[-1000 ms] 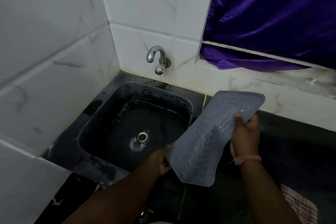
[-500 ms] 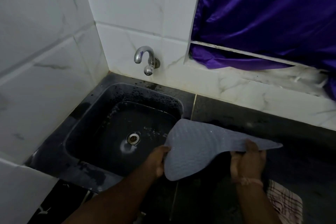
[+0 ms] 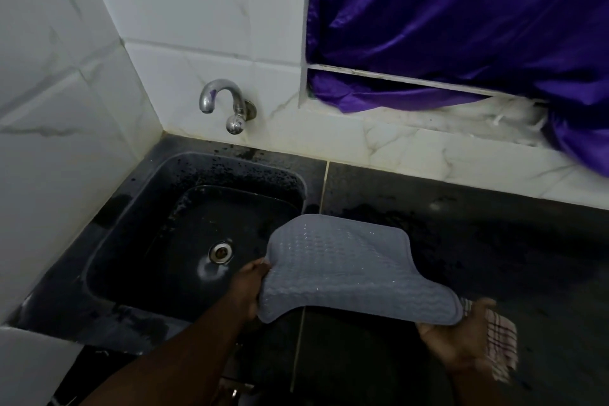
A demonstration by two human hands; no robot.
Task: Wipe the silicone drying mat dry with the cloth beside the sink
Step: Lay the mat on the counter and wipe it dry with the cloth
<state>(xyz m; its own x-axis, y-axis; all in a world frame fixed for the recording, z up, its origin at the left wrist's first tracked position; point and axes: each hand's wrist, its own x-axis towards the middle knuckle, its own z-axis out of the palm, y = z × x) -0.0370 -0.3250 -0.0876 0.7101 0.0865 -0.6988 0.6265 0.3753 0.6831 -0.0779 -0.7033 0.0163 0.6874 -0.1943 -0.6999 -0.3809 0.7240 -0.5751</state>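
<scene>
Now, the mat: the grey silicone drying mat [image 3: 356, 270] hangs in the air between both hands, its left part over the right edge of the sink [image 3: 197, 241], its right part over the dark tabletop [image 3: 494, 241]. It sags and curls, soft as silicone is, and small drops glint on its ribbed top.

Left hand: the left hand [image 3: 253, 287] pinches the mat's left edge, fingers tucked under and thumb on the rim. My guess is that it keeps that end over the basin so drips fall in there.

Right hand: the right hand [image 3: 461, 336] sits under the mat's right corner. I can't tell whether its fingers curl round the mat or just prop it from below; that part is blurred.

Cloth: the checked cloth [image 3: 501, 336] lies on the tabletop just beside the right hand, touching or nearly so. It is within easy reach, which suits the wipe to come.

Stage: the wiping looks not yet begun. I judge the mat is being brought down flat on the tabletop so one hand can be freed for the cloth.

Around: a chrome tap [image 3: 224, 105] juts from the white tiled wall above the wet sink, and a purple curtain [image 3: 461, 16] hangs at the right.
</scene>
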